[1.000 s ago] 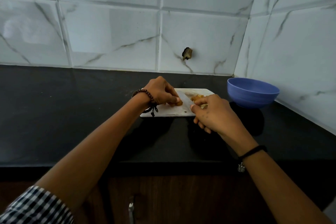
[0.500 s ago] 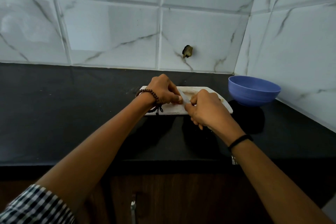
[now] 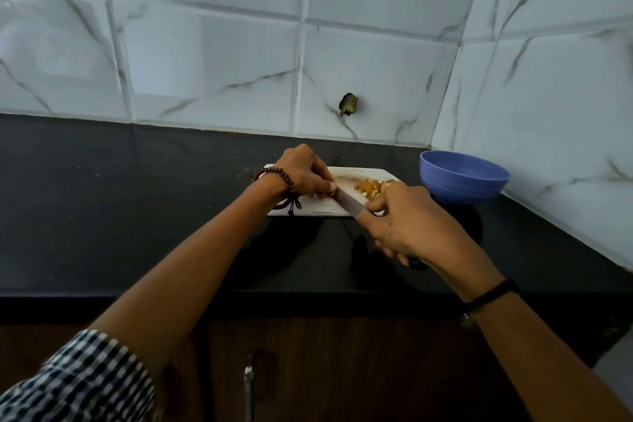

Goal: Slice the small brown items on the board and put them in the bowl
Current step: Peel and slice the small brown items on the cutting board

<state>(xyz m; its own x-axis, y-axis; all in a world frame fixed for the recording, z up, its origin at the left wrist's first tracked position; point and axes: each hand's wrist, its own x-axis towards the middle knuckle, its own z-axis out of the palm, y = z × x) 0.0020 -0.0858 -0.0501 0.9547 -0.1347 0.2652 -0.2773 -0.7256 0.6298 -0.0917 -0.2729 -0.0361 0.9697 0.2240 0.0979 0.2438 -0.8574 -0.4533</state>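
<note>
While the left hand (image 3: 303, 172) kept its grip pinched on a small brown item against the white cutting board (image 3: 318, 207), the right hand (image 3: 406, 221), closed around the knife (image 3: 347, 204), had drawn back from half a second earlier, uncovering the pile of cut pieces (image 3: 371, 188). Slicing probably continued, since the blue bowl (image 3: 464, 181) looked empty beside the board on the black table (image 3: 137, 202), under marble-patterned wall tiles (image 3: 212, 62).

My head camera looks forward and down over the black counter (image 3: 137, 216). It faces the tiled wall (image 3: 205, 62) filling the upper frame.
</note>
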